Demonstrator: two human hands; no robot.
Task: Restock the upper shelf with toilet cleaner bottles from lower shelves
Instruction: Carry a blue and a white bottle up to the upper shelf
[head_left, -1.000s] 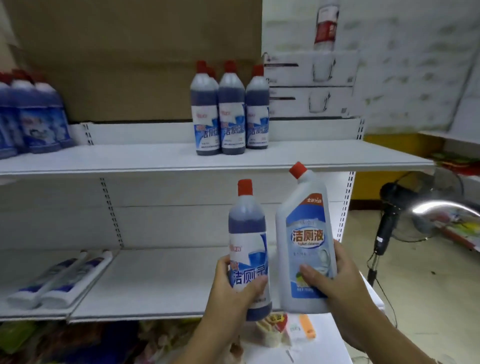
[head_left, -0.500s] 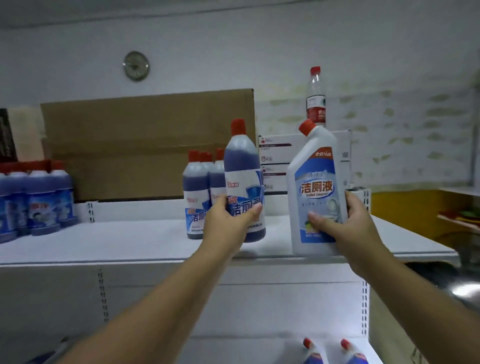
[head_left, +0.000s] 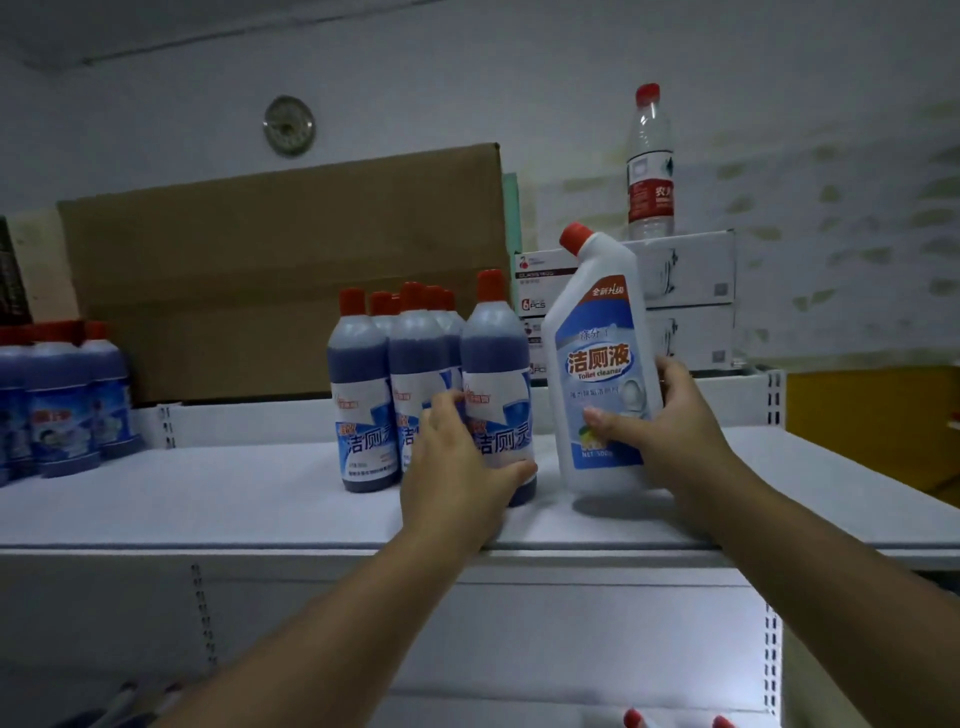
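Blue btl (head_left: 496, 384) and white btl (head_left: 597, 364), mid-air a sec ago, now stand on upper shelf (head_left: 208, 499), blue beside cluster (head_left: 363, 395).

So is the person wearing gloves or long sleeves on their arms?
No. The left hand and right hand have no gloves. The left forearm and right forearm are bare too, with no sleeve, watch or bracelet showing.

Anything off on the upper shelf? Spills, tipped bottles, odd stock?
No spills or damage. The white bottle in the right hand differs in shape and colour from the dark blue bottle gripped by the left hand. A water bottle stands on white boxes behind.
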